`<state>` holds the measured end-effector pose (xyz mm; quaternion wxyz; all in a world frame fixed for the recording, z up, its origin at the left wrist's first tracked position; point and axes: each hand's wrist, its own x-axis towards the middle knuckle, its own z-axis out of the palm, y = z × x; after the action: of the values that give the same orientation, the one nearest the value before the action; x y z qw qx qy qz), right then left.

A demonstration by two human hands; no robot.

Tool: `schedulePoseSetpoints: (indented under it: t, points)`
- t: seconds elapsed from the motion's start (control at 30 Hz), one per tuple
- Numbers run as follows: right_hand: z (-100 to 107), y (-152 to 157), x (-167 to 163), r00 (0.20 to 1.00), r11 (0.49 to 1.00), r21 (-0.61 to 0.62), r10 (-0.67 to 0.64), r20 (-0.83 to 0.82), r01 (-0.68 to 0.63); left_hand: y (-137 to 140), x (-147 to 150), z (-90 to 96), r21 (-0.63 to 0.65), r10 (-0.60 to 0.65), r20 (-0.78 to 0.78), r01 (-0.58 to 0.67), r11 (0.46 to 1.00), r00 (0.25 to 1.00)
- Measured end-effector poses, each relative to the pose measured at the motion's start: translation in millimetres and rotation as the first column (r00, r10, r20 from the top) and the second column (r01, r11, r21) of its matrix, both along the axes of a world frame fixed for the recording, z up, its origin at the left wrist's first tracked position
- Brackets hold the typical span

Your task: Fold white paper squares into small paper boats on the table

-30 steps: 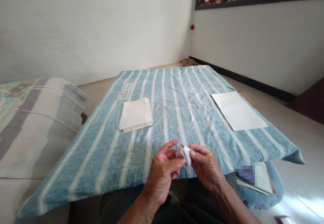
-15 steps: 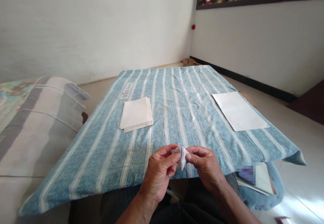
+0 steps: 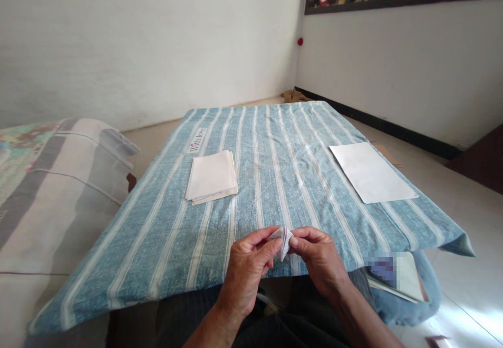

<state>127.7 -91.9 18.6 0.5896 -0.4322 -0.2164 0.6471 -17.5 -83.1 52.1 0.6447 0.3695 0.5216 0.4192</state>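
Observation:
A small piece of folded white paper is held up near the front edge of the table, with several layers and a point facing down. My left hand pinches its left side between thumb and fingers. From the right, my right hand grips the other side, the thumb pressed on the front. Fingertips hide part of the paper. Beyond the hands, to the left, lies a stack of paper sheets. A larger white sheet rests on the right side of the table.
A blue striped cloth covers the table, its front corners hanging over. Beside it at the right stands a blue stool bearing a pale booklet. At the left is a bed-like surface with a striped cover.
The folded paper has tilted slightly in my fingers, and the left fingers have shifted a little on it. Both hands keep their grip in nearly the same place.

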Motion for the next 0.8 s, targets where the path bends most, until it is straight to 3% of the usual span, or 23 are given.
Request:
schedulePoseSetpoints:
  t: [0.23, 0.37, 0.8]
  points:
    - [-1.9, -0.2, 1.7, 0.998, 0.997, 0.073, 0.008, 0.058, -0.012, 4.8, -2.7, 9.9, 0.228, -0.069, -0.186, 0.111, 0.967, 0.980]
    - [-1.6, 0.0, 2.0, 0.999, 0.993, 0.116, 0.028, 0.042, -0.032, 8.0, -5.6, 8.7, 0.282, -0.061, -0.275, 0.141, 0.949, 0.960]
    - [0.7, -1.1, -4.1, 0.999, 1.000, 0.003, 0.012, -0.045, -0.012, 8.7, -6.0, 1.6, 0.336, -0.043, -0.164, 0.096, 0.937, 0.985]
